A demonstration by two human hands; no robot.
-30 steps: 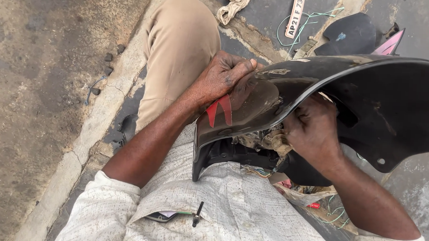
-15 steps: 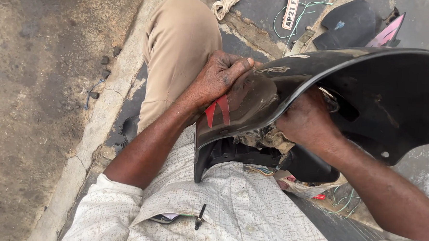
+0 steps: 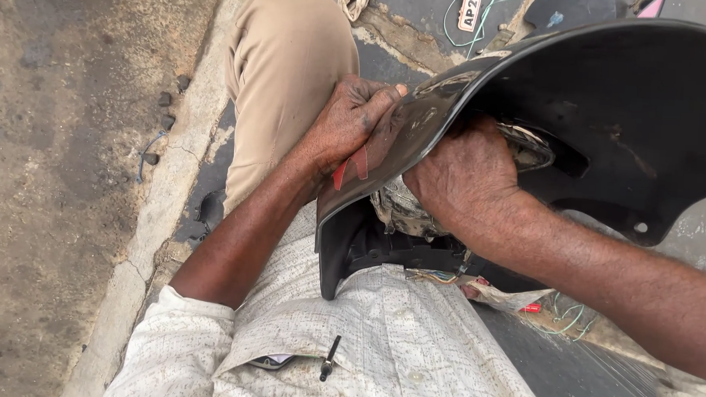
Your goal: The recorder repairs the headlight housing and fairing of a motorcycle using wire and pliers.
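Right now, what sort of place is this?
Probably a roadside repair spot outdoors: a concrete kerb beside worn pavement, loose wires on the ground, and both hands gripping a black vehicle body panel.

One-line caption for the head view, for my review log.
Left hand grips the curved black plastic panel on the lap; right hand reaches inside it.

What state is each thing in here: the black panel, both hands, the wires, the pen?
Panel: held up over the lap, tilted, hollow side toward the camera.
Left hand: grip closed on the panel's left edge.
Right hand: inside the panel, pressed on a dirty fitting; fingers hidden.
Wires: loose, tangled on the ground.
Pen: clipped in the shirt pocket.
Plate: lying flat on the ground.
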